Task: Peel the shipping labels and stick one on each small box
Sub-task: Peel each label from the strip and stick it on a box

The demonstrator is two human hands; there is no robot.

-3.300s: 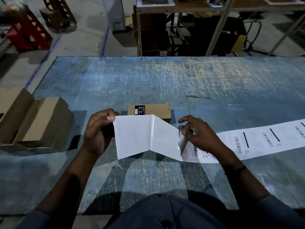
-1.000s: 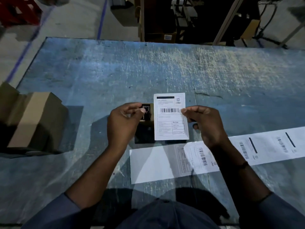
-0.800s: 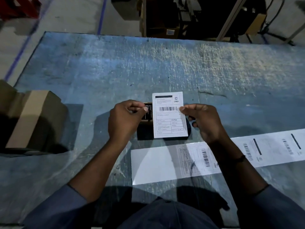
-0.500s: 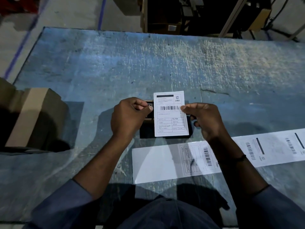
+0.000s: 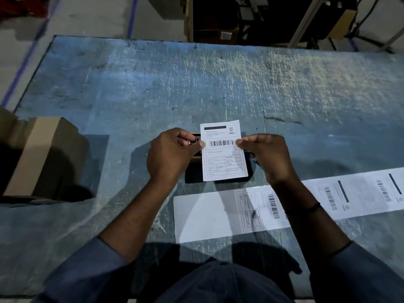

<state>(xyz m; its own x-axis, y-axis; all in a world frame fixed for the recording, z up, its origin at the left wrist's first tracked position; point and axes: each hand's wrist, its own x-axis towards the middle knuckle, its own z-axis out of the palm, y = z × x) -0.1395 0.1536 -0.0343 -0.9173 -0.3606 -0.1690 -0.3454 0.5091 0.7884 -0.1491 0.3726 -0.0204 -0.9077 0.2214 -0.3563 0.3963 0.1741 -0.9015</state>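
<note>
A peeled white shipping label (image 5: 223, 158) with a barcode and the word CRED hangs flat between my hands over a small brown box (image 5: 196, 136). Only a sliver of that box with a black sticker shows beside the label's left edge; the remainder is hidden under the label and in shadow. My left hand (image 5: 170, 156) pinches the label's left edge and my right hand (image 5: 266, 156) pinches its right edge. Nearer to me lies the long strip of labels (image 5: 363, 193), with a bare stretch of backing (image 5: 203, 215) at its left end.
The worn blue table (image 5: 196, 88) stretches far ahead. Larger cardboard boxes (image 5: 43, 154) stand at the left edge. Shelving and dark boxes (image 5: 214, 20) stand on the floor beyond the table's far edge.
Earlier my hands were peeling the label off the strip. In the last second both hands have held it over the small box, nudging it slightly away from me.
</note>
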